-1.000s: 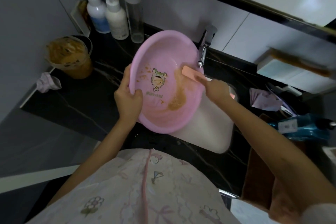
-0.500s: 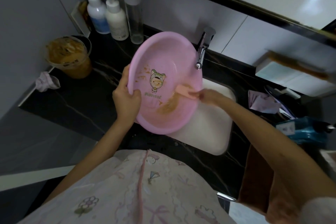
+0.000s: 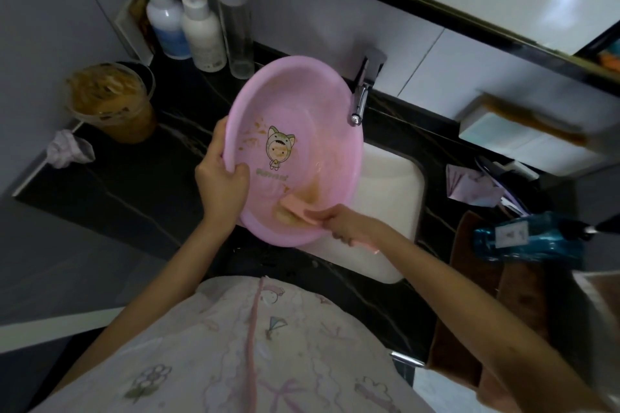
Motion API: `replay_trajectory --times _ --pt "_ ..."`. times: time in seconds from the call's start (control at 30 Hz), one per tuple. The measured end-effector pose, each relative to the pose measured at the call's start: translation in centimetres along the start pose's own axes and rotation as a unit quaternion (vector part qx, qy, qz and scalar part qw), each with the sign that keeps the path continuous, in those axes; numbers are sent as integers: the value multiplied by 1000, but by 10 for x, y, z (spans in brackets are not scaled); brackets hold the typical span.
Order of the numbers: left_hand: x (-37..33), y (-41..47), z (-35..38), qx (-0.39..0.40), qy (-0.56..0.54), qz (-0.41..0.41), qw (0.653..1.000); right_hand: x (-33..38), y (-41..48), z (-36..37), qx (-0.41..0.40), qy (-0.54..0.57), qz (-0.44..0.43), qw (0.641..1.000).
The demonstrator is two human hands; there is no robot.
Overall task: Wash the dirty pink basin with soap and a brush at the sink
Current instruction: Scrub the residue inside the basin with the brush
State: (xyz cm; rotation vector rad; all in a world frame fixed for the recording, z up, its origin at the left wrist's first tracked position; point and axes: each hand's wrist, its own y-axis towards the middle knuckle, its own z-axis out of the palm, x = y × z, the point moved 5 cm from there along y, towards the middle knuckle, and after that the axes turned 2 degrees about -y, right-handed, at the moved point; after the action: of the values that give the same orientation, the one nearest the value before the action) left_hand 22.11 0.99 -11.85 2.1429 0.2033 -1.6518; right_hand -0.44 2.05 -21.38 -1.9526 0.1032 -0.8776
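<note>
The pink basin (image 3: 312, 104) is tilted up over the left side of the white sink (image 3: 389, 184), its inside facing me. It has a cartoon print in the middle and brown smears near the print and along its lower inner wall. My left hand (image 3: 219, 178) grips the basin's left rim. My right hand (image 3: 349, 223) holds a pink brush (image 3: 297, 208), whose head presses on the basin's lower inner wall over the brown smear.
A chrome tap (image 3: 360, 100) stands just behind the basin's right rim. Pump bottles (image 3: 188, 20) line the back left. A dirty plastic cup (image 3: 112, 100) sits on the black counter (image 3: 134, 184) at left. A blue bottle (image 3: 523, 238) and tissue box (image 3: 523, 134) are at right.
My right hand has drawn the brush from the basin's upper right, down across the brown smear, to its lower wall. The basin has stayed in my left hand.
</note>
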Motion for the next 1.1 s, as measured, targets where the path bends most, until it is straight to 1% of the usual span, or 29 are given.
replay_trajectory --times 0.07,0.13,0.23,0.3,0.33,0.37,0.43,0.47,0.53,0.63,0.7,0.77,0.8,0.87,0.97,1.07,1.1 --pt "-1 -1 0 5 1 5 1000 10 -11 20 57 36 -31 997" --pt "-2 -1 0 4 6 7 1000 21 -13 28 62 37 -41 997" --pt "-1 0 -1 2 13 -8 1000 21 -12 17 18 1 -14 1000" --pt "0 -1 -1 7 15 -8 1000 9 -9 -1 -33 -10 25 999" --pt "0 -1 -1 10 14 -7 1000 2 -6 -9 -52 22 50 997" --pt "0 -1 -1 11 14 -8 1000 -4 -2 -13 -58 90 84 991" --pt "0 0 -2 10 16 -9 1000 -5 0 -4 -48 249 143 957" --pt "-1 0 -2 10 17 -9 1000 -1 -1 5 -38 301 161 939" --pt "-2 0 -1 8 20 -8 1000 8 1 26 -19 359 167 918" --pt "-2 1 -1 6 21 -6 1000 32 11 47 -21 352 141 925" --pt "-1 3 -1 7 21 -10 1000 46 14 48 -54 343 116 930" --pt "1 3 -2 3 26 -15 1000 51 15 45 -103 304 92 943" --pt "1 3 -3 1 29 -17 999 53 14 47 -109 277 90 950" --pt "0 2 -1 0 27 -19 999 56 14 55 -89 233 92 964" --pt "-1 3 -2 0 23 -14 1000 63 12 51 -73 225 72 969" --pt "0 4 -2 -1 28 -16 999 62 12 31 -130 207 69 967" --pt "0 3 -1 0 28 -15 1000 62 14 29 -138 203 72 967"
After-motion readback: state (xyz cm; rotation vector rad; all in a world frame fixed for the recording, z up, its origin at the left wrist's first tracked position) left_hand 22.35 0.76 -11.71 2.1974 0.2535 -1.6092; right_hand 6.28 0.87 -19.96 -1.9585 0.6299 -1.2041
